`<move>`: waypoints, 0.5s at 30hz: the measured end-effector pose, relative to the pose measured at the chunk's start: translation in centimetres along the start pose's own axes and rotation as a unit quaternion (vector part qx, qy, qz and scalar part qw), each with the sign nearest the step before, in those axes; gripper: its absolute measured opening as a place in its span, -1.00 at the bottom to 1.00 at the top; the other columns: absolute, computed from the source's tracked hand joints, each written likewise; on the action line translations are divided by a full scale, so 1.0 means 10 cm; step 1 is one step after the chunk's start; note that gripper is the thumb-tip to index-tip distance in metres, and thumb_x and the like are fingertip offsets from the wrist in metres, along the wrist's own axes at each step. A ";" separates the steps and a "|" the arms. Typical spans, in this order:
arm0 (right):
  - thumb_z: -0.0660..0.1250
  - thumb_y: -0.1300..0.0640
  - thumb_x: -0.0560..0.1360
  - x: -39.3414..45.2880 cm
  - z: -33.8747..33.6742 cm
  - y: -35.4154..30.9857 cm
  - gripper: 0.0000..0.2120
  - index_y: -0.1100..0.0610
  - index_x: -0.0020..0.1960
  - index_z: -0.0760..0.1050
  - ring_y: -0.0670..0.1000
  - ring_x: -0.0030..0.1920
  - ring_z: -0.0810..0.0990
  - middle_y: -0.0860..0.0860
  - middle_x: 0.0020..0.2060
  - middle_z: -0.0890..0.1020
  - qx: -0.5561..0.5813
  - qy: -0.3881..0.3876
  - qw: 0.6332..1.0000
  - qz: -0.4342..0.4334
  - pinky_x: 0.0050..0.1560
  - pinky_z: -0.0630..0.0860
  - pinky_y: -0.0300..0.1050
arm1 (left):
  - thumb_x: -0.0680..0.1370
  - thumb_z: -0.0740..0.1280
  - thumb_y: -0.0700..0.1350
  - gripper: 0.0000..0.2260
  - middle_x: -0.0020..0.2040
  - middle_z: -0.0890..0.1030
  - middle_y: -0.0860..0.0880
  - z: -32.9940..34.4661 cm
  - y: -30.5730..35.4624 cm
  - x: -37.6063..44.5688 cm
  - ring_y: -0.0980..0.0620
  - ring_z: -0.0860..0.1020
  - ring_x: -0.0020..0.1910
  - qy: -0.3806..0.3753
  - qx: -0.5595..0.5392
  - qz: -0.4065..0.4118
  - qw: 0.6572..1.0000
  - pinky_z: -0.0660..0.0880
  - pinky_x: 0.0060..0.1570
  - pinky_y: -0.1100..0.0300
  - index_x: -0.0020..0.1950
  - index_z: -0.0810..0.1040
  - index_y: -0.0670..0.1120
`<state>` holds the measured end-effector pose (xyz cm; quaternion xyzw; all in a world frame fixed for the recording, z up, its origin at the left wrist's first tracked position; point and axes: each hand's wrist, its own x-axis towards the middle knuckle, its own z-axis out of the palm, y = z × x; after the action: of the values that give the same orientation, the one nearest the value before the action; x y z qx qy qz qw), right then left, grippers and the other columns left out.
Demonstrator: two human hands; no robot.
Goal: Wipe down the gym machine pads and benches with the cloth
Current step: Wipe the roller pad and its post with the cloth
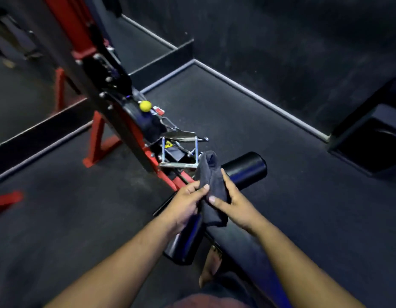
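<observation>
Hands pinching a dark cloth (pixel 211 185) above a roller pad.

Thumb and fingertips of the left hand (pixel 185 204) nip the cloth's left edge; the right hand (pixel 233 202) lies against its right side, thumb pressing across the front, forearms reaching in from the bottom corners. The cloth is charcoal, bunched and folded, its long axis running near-vertical, top end pointing away. It hangs over the glossy black roller pad (pixel 244 168), whose axis slants from lower left to upper right, beside the red machine frame (pixel 97 143).

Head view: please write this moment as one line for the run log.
stage: wiping | left hand: grips cloth | right hand: holds cloth | cloth: draped over roller pad | bench: not yet wiped
</observation>
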<state>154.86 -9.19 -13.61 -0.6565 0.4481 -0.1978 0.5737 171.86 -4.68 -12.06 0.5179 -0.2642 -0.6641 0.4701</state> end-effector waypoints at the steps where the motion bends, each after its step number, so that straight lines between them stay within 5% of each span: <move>1: 0.50 -0.08 0.46 -0.06 0.07 -0.02 -0.01 -0.02 0.66 -0.06 -0.37 0.53 0.12 -0.24 0.58 0.14 -0.033 -0.008 0.999 -0.016 0.53 0.09 -0.35 | 0.67 0.27 -0.23 -0.85 0.02 0.70 -0.21 -0.06 0.01 -0.12 -0.03 0.66 -0.12 0.015 0.004 0.012 1.000 0.59 -0.04 0.08 0.13 0.63 -0.20; 3: 0.59 -0.02 0.40 -0.24 0.31 -0.16 0.05 -0.06 0.63 -0.06 -0.48 0.48 0.10 -0.36 0.50 0.14 -0.084 -0.027 0.994 -0.065 0.45 0.08 -0.47 | 0.68 0.24 -0.26 -0.83 0.00 0.70 -0.19 -0.22 0.00 -0.44 -0.05 0.65 -0.09 0.051 0.015 0.058 0.997 0.56 -0.01 0.06 0.12 0.63 -0.21; 5: 0.61 -0.03 0.39 -0.39 0.57 -0.33 -0.01 -0.06 0.63 0.09 -0.35 0.48 0.27 -0.29 0.49 0.30 -0.100 -0.011 0.992 -0.078 0.45 0.21 -0.39 | 0.68 0.23 -0.28 -0.82 -0.04 0.73 -0.07 -0.32 0.01 -0.76 0.03 0.66 -0.09 0.088 0.031 0.089 0.992 0.59 -0.01 0.13 0.09 0.63 -0.15; 8: 0.46 -0.13 0.43 -0.54 0.82 -0.53 -0.47 -0.01 0.35 0.52 -0.13 0.21 0.63 -0.10 0.19 0.68 -0.068 0.051 0.993 -0.078 0.30 0.55 0.04 | 0.69 0.24 -0.25 -0.83 0.00 0.72 0.01 -0.52 0.00 -1.23 0.14 0.65 -0.03 0.161 0.074 0.125 0.976 0.56 0.05 0.20 0.12 0.62 -0.09; 11: 0.41 -0.07 0.48 -0.61 0.92 -0.68 -0.73 0.06 0.10 0.61 -0.03 0.00 0.69 -0.05 -0.06 0.74 -0.033 0.096 0.990 -0.095 0.15 0.59 0.20 | 0.66 0.34 -0.14 -0.96 -0.01 0.69 0.04 -0.78 0.00 -1.79 0.16 0.61 -0.05 0.222 0.161 0.142 0.951 0.52 0.05 0.14 0.09 0.58 -0.07; 15: 0.43 -0.05 0.48 -0.67 0.80 -0.91 -0.83 0.00 0.01 0.62 0.04 -0.03 0.69 -0.03 -0.12 0.73 -0.024 0.099 0.990 -0.102 0.10 0.62 0.19 | 0.41 0.63 0.00 -0.61 0.00 0.68 0.10 -1.16 -0.19 -2.64 0.19 0.63 -0.03 0.294 0.351 0.077 0.886 0.52 -0.01 0.19 0.14 0.59 -0.05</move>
<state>160.87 0.32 -5.60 -0.6896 0.4375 -0.3085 0.4877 182.60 21.39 -5.84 0.7984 -0.3687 -0.3072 0.3637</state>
